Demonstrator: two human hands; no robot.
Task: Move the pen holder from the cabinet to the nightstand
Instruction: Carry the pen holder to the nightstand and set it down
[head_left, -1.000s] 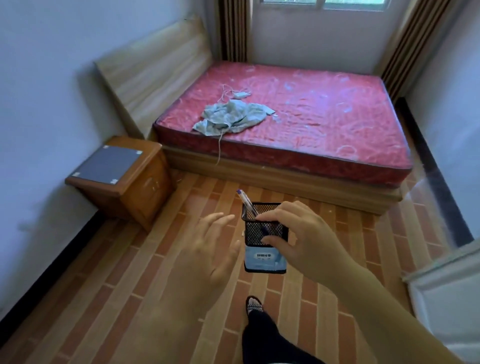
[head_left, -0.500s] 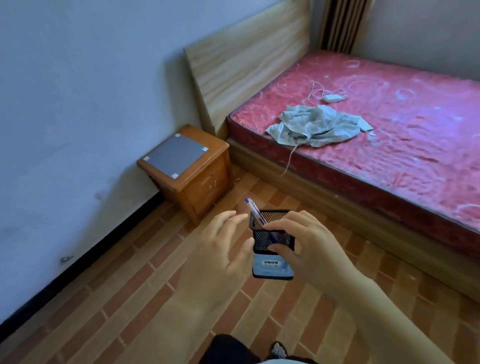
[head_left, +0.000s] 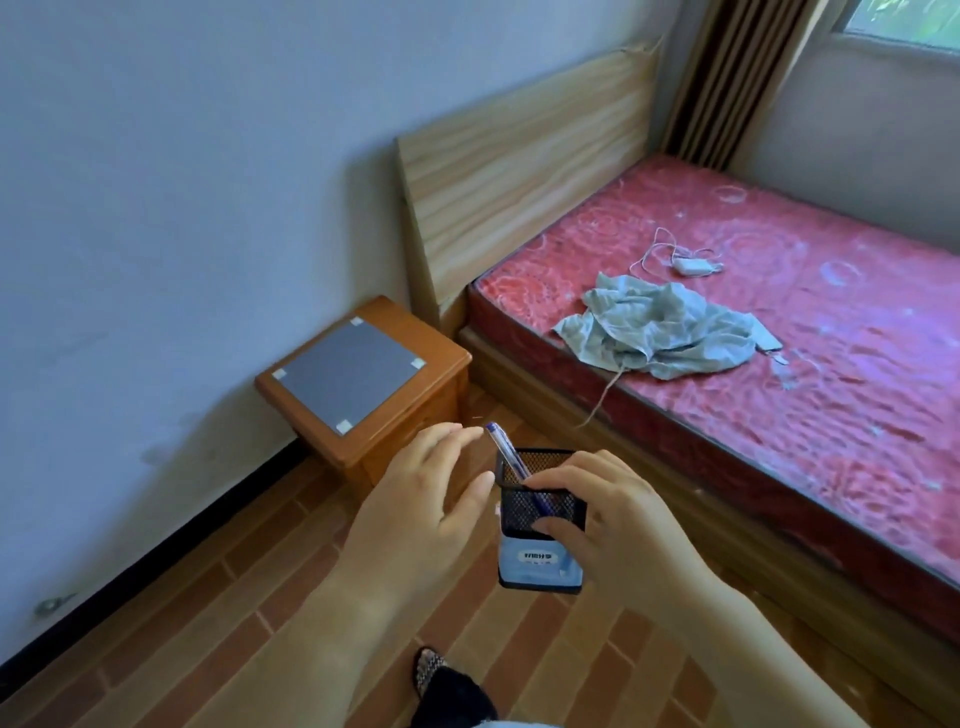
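Our right hand (head_left: 618, 525) pinches the black square mesh pen holder (head_left: 540, 519), with 1 blue pen (head_left: 506, 452) inside, in mid-air; our left hand (head_left: 421, 509) hovers beside it, fingers (head_left: 441, 441) spread, near the brown wooden nightstand (head_left: 363, 374).

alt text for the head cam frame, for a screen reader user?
A person's right hand holds a black mesh pen holder with a blue pen in it above a wood-pattern floor, the open left hand beside it. Ahead stand a wooden nightstand against the wall and a bed with a red mattress bearing crumpled grey cloth.
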